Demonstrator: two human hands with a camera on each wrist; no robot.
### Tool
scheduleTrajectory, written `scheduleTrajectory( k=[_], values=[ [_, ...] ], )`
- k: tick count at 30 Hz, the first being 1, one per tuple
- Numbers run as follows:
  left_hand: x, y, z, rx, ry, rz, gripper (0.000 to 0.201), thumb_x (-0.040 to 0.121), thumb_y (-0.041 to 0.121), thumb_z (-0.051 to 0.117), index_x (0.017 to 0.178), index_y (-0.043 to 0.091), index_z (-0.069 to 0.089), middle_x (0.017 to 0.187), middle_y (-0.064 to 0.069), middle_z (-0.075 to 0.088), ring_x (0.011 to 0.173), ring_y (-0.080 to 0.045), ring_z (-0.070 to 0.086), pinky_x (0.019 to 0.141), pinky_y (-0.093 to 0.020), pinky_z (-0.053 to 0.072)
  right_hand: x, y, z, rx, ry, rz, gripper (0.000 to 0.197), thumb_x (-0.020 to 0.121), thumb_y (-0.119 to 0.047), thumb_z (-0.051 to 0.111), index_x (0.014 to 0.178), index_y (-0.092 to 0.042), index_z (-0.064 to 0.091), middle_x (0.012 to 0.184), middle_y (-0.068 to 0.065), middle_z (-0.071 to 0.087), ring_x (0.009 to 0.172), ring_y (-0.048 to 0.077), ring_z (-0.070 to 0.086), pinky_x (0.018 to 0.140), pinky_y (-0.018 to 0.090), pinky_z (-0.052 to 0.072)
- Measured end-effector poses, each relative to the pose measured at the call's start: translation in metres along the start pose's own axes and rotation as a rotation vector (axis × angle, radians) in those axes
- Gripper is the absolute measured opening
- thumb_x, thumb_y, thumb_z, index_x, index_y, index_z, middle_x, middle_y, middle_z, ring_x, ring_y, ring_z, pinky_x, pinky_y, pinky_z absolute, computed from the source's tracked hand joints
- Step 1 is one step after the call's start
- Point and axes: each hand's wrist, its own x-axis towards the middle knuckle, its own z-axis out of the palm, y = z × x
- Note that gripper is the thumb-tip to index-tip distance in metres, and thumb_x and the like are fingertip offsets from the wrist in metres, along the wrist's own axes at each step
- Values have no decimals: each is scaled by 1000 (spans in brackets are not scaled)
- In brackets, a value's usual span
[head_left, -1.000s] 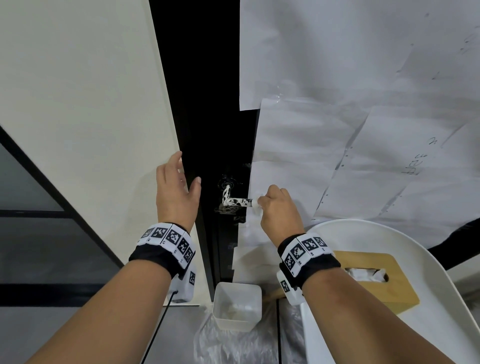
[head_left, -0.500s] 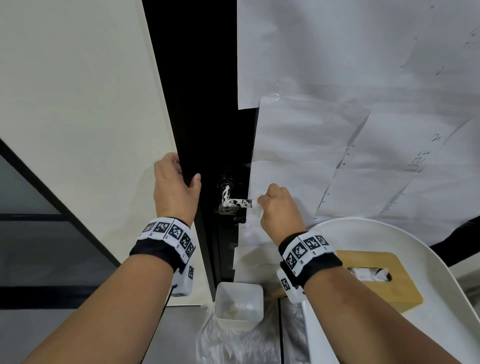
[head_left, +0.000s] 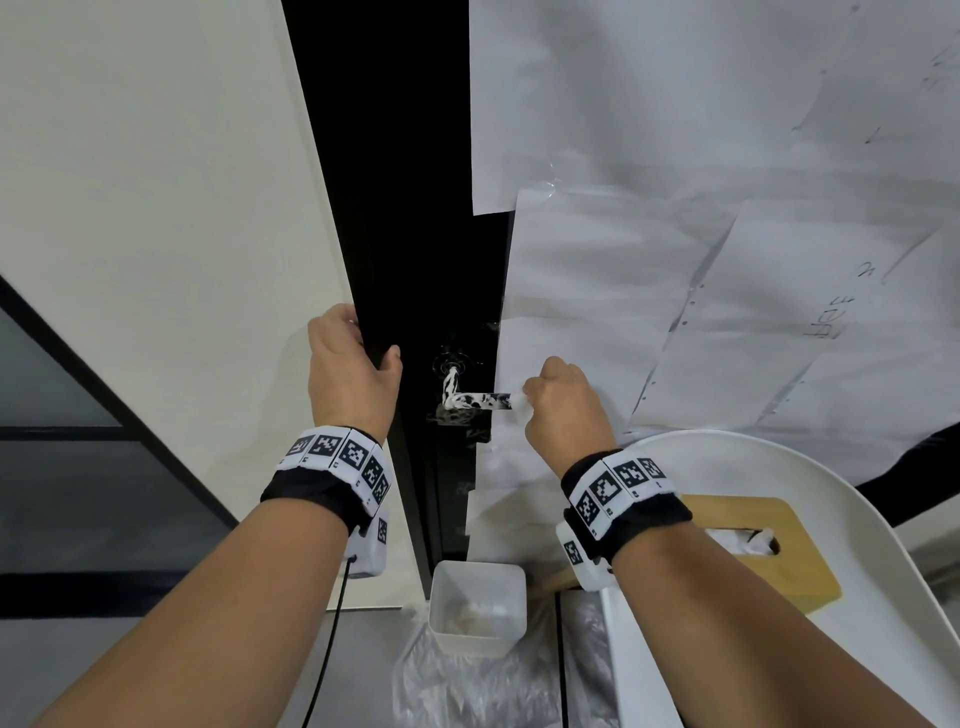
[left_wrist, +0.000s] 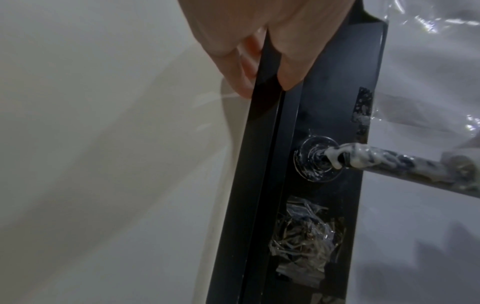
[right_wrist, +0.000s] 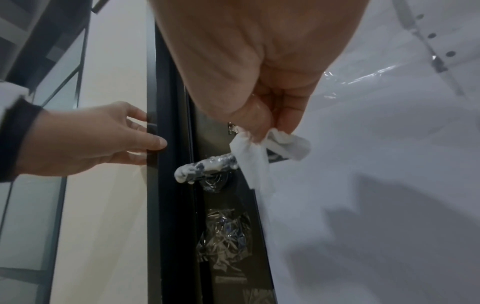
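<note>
Nearest the camera, both forearms reach forward, well apart. Each wrist carries a wrist band (head_left: 337, 452) printed with black-and-white square code markers; no brand name is legible on them.

Below and between the arms a white tub (head_left: 478, 577) sits on clear plastic film (head_left: 467, 686). To the right a wooden tissue box (head_left: 800, 566), white paper showing in its slot, lies in a white seat (head_left: 727, 462).

Further on, the left hand (head_left: 353, 374) grips the black door edge (head_left: 395, 234): the fingers are curled behind it and the thumb lies on the near face, level with and just left of the handle. The right hand (head_left: 563, 402) pinches a white tissue (right_wrist: 259, 160) between thumb and fingers, wrapped round the free end of the door handle (head_left: 475, 400). The handle stands horizontal on the black door, between the two hands, and is smeared with white foam along its length and at its round base plate. Crumpled clear film (left_wrist: 306, 240) is stuck to the door just below it.

Beyond, paper sheets (head_left: 675, 156) taped one over another cover the door to the right. One sheet bears handwriting, too small and tilted to read. A cream wall (head_left: 156, 208) lies left.
</note>
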Motion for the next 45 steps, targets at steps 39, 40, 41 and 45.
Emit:
scheduleTrajectory(
  k=[39,40,41,45],
  values=[
    [-1,-3,2,33,-23,2,51,81,16,71,121,15,40,111,-2,42,78,-20,58,66,-33,51,-8,-2,0,6,-3,-1,26,69,18,42,79,2,59,93,15,48,85,30,43,60,34,31],
    [-1,-3,2,35,-24,0,51,81,16,71,121,15,40,111,-2,42,79,-20,58,67,-33,51,-5,-1,0,4,7,16,25,71,16,43,82,2,60,93,15,49,85,29,44,59,34,32],
    [-1,-3,2,36,-24,-4,51,81,16,71,121,15,40,111,-3,42,79,-20,58,67,-33,51,-3,-1,1,3,24,31,23,73,15,45,83,2,61,93,14,49,86,29,45,59,34,34],
    [-1,-3,2,32,-28,-5,50,81,17,71,120,15,40,111,-2,42,79,-21,58,68,-36,54,-6,-7,7,-12,12,-5,27,68,18,42,80,0,58,94,14,48,87,29,42,61,33,33]
  ],
)
